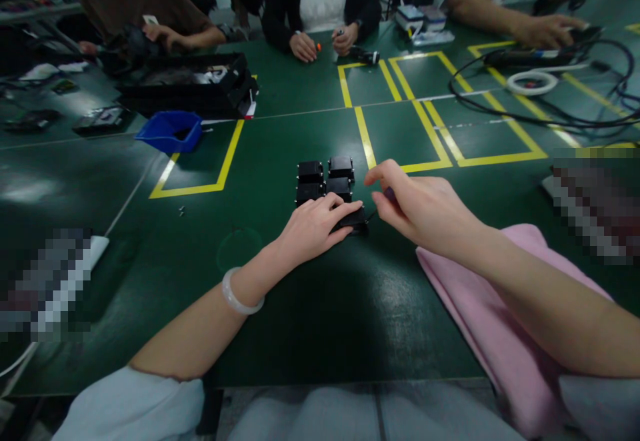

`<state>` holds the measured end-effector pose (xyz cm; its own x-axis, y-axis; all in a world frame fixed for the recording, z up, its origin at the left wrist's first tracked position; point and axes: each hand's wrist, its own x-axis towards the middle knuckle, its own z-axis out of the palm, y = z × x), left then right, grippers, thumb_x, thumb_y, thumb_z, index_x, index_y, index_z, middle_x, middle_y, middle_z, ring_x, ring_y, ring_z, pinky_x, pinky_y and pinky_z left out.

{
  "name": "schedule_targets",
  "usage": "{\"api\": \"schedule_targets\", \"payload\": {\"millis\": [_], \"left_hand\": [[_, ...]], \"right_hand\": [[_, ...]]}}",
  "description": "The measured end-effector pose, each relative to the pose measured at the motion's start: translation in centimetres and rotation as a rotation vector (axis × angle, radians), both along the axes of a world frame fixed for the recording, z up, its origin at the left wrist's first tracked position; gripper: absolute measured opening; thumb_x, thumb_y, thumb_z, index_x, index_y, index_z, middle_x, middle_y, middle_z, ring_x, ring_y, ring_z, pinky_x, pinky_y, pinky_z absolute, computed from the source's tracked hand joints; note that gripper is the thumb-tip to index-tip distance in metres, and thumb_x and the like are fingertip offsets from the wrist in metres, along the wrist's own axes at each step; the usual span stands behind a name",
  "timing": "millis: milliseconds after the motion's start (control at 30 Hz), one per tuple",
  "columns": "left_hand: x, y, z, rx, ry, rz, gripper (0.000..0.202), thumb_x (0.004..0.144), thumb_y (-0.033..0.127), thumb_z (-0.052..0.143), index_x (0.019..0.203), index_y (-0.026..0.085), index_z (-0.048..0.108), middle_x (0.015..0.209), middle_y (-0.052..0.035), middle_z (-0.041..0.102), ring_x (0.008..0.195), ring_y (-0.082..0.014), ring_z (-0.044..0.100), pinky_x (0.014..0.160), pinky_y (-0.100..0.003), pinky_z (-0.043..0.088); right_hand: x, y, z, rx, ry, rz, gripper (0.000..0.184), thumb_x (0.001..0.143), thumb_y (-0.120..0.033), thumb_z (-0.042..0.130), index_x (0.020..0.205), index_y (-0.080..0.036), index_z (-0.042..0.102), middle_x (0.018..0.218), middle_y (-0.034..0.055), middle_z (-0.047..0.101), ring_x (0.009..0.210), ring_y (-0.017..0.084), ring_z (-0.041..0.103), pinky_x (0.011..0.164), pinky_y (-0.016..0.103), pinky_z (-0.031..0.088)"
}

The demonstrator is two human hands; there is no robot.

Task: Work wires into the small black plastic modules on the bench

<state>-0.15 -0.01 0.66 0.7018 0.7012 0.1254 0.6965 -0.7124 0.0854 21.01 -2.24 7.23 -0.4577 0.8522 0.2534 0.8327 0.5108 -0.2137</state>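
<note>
Small block-shaped casings under a pair of bare hands. The nearest black casing [356, 217] lies on the green table [380, 334], in front of the person and below the left hand [320, 221]. The left grip is narrow: thumb and forefinger lie along opposite sides of this casing and have hold of it between them, with the palm low. The right hand [415, 201] is raised just beside it, thumb and forefinger a little apart; whether its curled fingers hold anything small cannot be told. Four similar black casings [341, 166] stand beyond in two columns, with bright metal studs at their sides.

Handling, as judged: each casing is probably stiff, compact and fairly light, its smooth faces perhaps somewhat slippery. The broad, flat sides offer the soundest hold, pinched between thumb and forefinger; the projecting studs are better left unloaded. A thin dark strand [371, 216] beside the nearest casing, possibly a lead, would be its softest and most easily strained part.
</note>
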Motion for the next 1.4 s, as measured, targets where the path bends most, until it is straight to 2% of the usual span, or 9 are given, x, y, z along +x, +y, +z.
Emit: {"api": "schedule_targets", "payload": {"millis": [200,333,400,533,733,933,1067,1233,1400], "left_hand": [[0.02,-0.10,0.05,0.001,-0.003,0.004,0.044,0.095,0.040,0.048,0.137,0.027,0.043,0.117,-0.0056,0.055,0.089,-0.0184,0.058,0.076,-0.031,0.046],[0.05,-0.08,-0.04,0.006,0.014,0.014,0.044,0.095,0.040,0.048,0.137,0.029,0.042,0.117,-0.0046,0.055,0.086,-0.0180,0.058,0.076,-0.032,0.046],[0.05,-0.07,-0.07,0.008,0.012,0.013,0.044,0.095,0.040,0.049,0.137,0.029,0.042,0.117,-0.0045,0.055,0.086,-0.0178,0.058,0.076,-0.031,0.046],[0.00,-0.06,-0.06,0.006,-0.004,0.003,0.043,0.095,0.039,0.049,0.136,0.027,0.043,0.117,-0.0054,0.056,0.088,-0.0180,0.058,0.076,-0.031,0.046],[0.03,-0.09,0.08,0.001,0.002,0.000,0.044,0.095,0.040,0.048,0.137,0.028,0.042,0.116,-0.0050,0.056,0.086,-0.0175,0.058,0.076,-0.031,0.045],[0.05,-0.10,0.06,0.008,-0.002,0.000,0.043,0.095,0.040,0.048,0.136,0.027,0.044,0.116,-0.0056,0.056,0.088,-0.0181,0.058,0.076,-0.031,0.045],[0.04,-0.08,0.04,0.005,-0.002,0.000,0.044,0.095,0.039,0.048,0.137,0.028,0.043,0.116,-0.0051,0.056,0.087,-0.0178,0.058,0.076,-0.031,0.045],[0.02,-0.01,-0.01,0.003,0.002,0.004,0.045,0.095,0.040,0.048,0.138,0.028,0.041,0.118,-0.0047,0.056,0.089,-0.0190,0.058,0.076,-0.032,0.046],[0.04,-0.09,0.02,0.015,0.009,0.004,0.044,0.096,0.040,0.048,0.137,0.028,0.043,0.116,-0.0052,0.056,0.088,-0.0181,0.059,0.077,-0.031,0.045]], "right_hand": [[0.12,0.09,-0.04,0.003,-0.037,0.017,0.025,0.094,-0.037,0.039,0.104,-0.018,0.053,0.066,-0.0012,0.061,0.054,0.014,0.054,0.053,0.024,0.027],[0.10,0.03,0.01,-0.004,-0.022,0.006,0.024,0.093,-0.029,0.039,0.111,-0.017,0.051,0.070,-0.0011,0.062,0.054,0.013,0.055,0.053,0.024,0.027],[0.09,0.01,0.03,-0.010,-0.013,0.010,0.025,0.094,-0.030,0.039,0.112,-0.017,0.050,0.071,-0.0009,0.063,0.055,0.014,0.055,0.053,0.024,0.027],[0.13,0.06,0.03,-0.026,-0.028,0.027,0.027,0.096,-0.038,0.037,0.101,-0.018,0.053,0.067,0.0000,0.062,0.056,0.014,0.056,0.054,0.024,0.026],[0.05,0.10,0.01,-0.028,0.012,0.006,0.024,0.094,-0.029,0.038,0.112,-0.017,0.048,0.073,-0.0001,0.063,0.057,0.013,0.056,0.053,0.023,0.027],[0.13,0.11,-0.11,0.000,-0.037,0.012,0.023,0.094,-0.035,0.037,0.100,-0.018,0.052,0.065,-0.0009,0.061,0.053,0.013,0.052,0.054,0.024,0.026],[0.06,-0.01,0.14,-0.026,-0.018,0.012,0.024,0.092,-0.028,0.038,0.110,-0.017,0.050,0.069,-0.0008,0.062,0.054,0.013,0.052,0.054,0.024,0.026],[0.06,0.08,0.18,-0.026,-0.037,0.041,0.029,0.096,-0.042,0.036,0.097,-0.019,0.055,0.063,-0.0014,0.059,0.055,0.014,0.054,0.054,0.024,0.026],[0.08,0.11,-0.08,0.007,0.012,0.030,0.023,0.095,-0.029,0.035,0.108,-0.018,0.051,0.072,0.0000,0.063,0.058,0.013,0.055,0.055,0.024,0.027]]}}
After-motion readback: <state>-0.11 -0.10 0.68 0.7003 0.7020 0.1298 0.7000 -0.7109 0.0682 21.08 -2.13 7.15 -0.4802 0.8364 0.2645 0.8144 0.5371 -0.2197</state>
